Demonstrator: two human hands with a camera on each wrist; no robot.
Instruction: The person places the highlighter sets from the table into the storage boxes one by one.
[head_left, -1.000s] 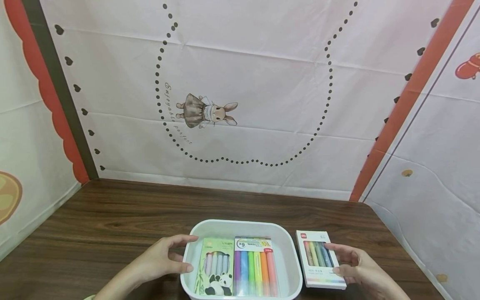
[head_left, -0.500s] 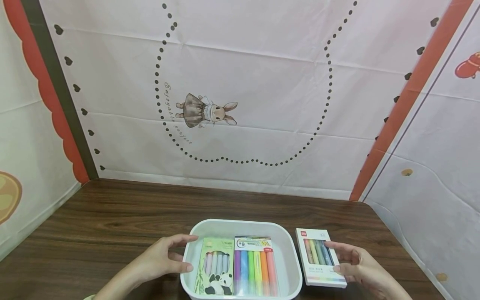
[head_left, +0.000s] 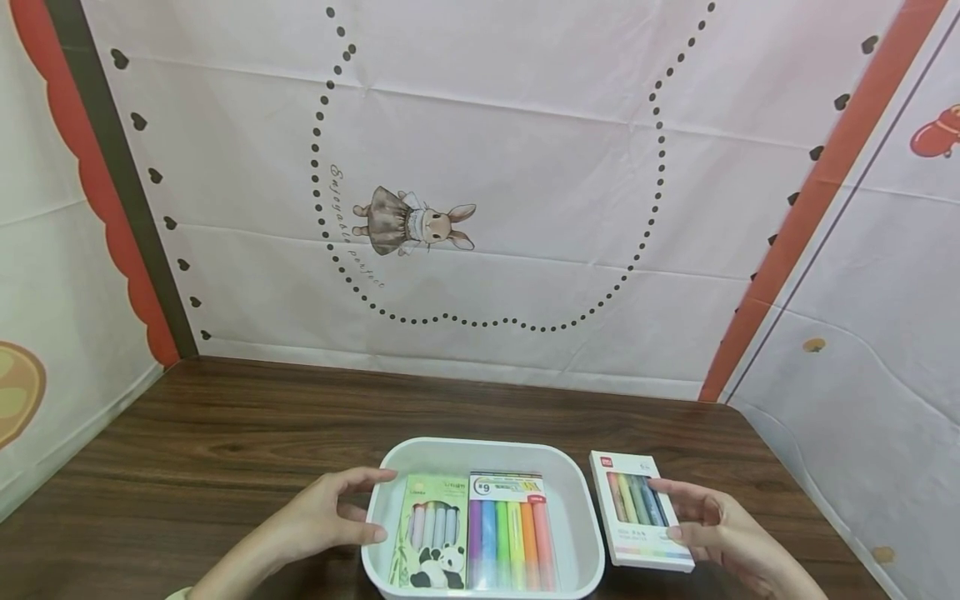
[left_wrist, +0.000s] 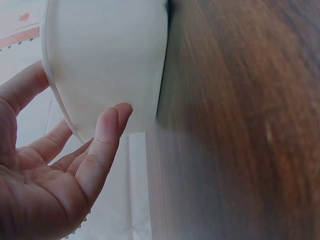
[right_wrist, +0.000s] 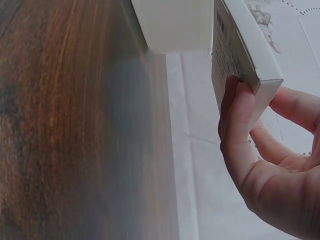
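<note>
My left hand (head_left: 325, 514) holds the left rim of a white plastic bin (head_left: 574, 508); in the left wrist view its digits lie at the rim and outer wall. A green panda-print box of pens (head_left: 427, 533) and a clear-fronted pack of rainbow highlighters (head_left: 512, 533) lie side by side in the bin. Just right of the bin, my right hand (head_left: 723, 533) grips the edge of a white box of coloured pens (head_left: 642, 512), its windowed front facing up. In the right wrist view, that box is raised off the table and tilted, with small print on its underside.
The dark wood-grain table (head_left: 285, 425) extends behind and left of the bin. A printed white cloth backdrop (head_left: 510, 250) stands at the back edge, and cloth side panels (head_left: 862, 350) flank the table.
My right hand has shifted the white box of coloured pens slightly upward in the head view. My left hand and the bin stay where they were.
</note>
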